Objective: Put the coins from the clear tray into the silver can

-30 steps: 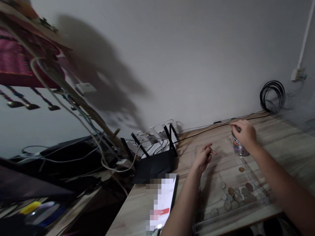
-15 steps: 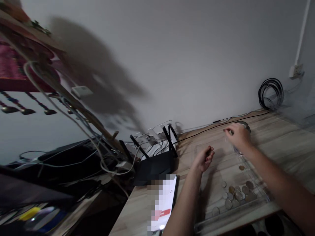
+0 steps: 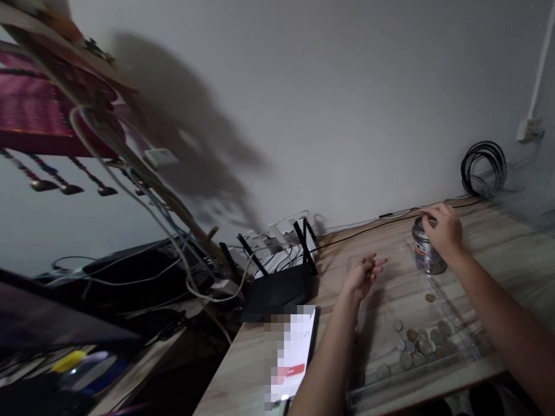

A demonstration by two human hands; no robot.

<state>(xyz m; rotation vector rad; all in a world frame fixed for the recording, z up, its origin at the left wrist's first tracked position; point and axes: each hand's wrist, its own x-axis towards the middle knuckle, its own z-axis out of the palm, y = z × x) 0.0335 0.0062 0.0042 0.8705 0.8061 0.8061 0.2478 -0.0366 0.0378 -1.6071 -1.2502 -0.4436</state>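
Note:
My right hand (image 3: 443, 231) is over the mouth of a round tin (image 3: 428, 251), its fingers curved down at the rim; whether a coin is between them cannot be made out. To the left, my left hand (image 3: 365, 277) hovers above a clear, shallow tray (image 3: 390, 384), palm up, with some fingers stretched out and others bent. Several silver and brass-coloured coins (image 3: 425, 346) lie grouped near the tray's front edge. One brass-coloured coin (image 3: 429, 297) lies apart, closer to the tin.
A lit phone (image 3: 295, 352) lies left of my left forearm. Behind it stand a black router (image 3: 277, 289) with antennas and white plugs and cables. A coiled black cable (image 3: 483, 169) leans at the wall, back right.
My right hand has moved right, to the tin's mouth, uncovering more of the tin. My left hand's fingers have opened out from a closed curl. The view has shifted slightly.

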